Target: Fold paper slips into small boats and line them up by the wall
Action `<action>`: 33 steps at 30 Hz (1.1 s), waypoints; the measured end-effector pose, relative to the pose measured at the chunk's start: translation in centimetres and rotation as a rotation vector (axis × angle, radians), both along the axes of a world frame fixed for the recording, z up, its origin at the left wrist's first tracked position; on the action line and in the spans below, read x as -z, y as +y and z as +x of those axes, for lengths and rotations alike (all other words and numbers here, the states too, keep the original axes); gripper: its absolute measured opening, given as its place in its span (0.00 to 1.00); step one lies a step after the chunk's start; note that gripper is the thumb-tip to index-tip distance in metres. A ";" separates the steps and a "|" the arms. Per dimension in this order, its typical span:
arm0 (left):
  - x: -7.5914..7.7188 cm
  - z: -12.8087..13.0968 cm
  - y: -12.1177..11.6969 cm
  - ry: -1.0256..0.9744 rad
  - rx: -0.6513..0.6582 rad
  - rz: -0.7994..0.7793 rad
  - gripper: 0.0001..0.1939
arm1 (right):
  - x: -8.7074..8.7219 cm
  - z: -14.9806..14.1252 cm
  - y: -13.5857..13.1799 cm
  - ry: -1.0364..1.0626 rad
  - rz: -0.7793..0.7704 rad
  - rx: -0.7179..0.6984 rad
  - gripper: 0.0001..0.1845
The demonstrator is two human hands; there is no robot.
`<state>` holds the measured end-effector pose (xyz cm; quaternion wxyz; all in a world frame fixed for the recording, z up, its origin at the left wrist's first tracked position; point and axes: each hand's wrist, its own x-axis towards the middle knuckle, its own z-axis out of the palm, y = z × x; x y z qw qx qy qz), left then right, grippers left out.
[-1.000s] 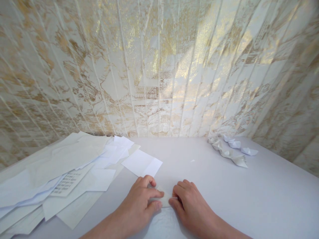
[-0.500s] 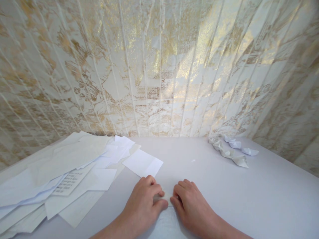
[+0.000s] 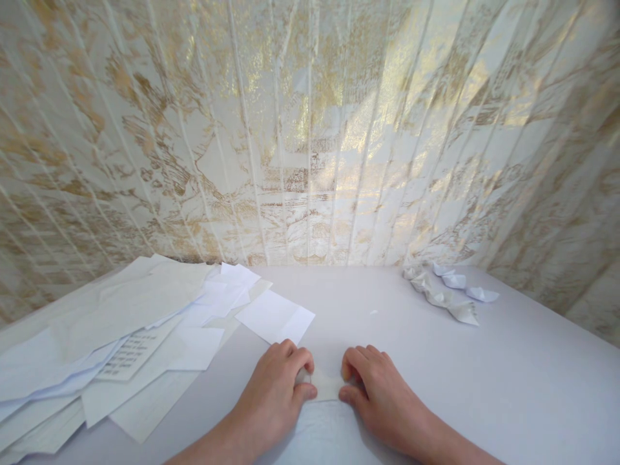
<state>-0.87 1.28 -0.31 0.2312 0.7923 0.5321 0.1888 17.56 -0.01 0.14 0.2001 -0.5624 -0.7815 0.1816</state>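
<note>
A sheet of paper [image 3: 327, 388] lies on the table in front of me, with a pale folded strip along its far edge. My left hand [image 3: 281, 394] is closed on the left end of this strip, thumb below and curled fingers above. On the opposite end, my right hand [image 3: 375, 394] pinches the strip in the same way. A short stretch of the fold shows between my two thumbs. The near part of the paper runs down out of view, and my palms cover its sides.
Overlapping loose sheets [image 3: 140, 303] pile up on the left, some with printed text. One white sheet [image 3: 276, 316] lies just beyond my left hand. Several small folded paper boats [image 3: 454, 281] stand at the back right. A patterned curtain [image 3: 310, 129] hangs behind the white table [image 3: 508, 374].
My hands have moved apart along the fold, left hand leftward and right hand rightward. More of the pale strip shows between them.
</note>
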 end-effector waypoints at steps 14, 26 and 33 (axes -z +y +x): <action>-0.2 -0.6 -0.4 0.095 0.076 0.023 0.06 | 1.6 -1.1 -0.6 -0.095 0.321 -0.427 0.10; -2.2 -2.9 0.8 0.125 0.174 -0.196 0.24 | 0.7 -0.8 -0.5 -0.023 0.251 -0.383 0.10; -3.0 -3.0 1.2 0.087 0.132 -0.295 0.20 | 0.5 -1.0 -0.1 0.131 0.039 -0.106 0.08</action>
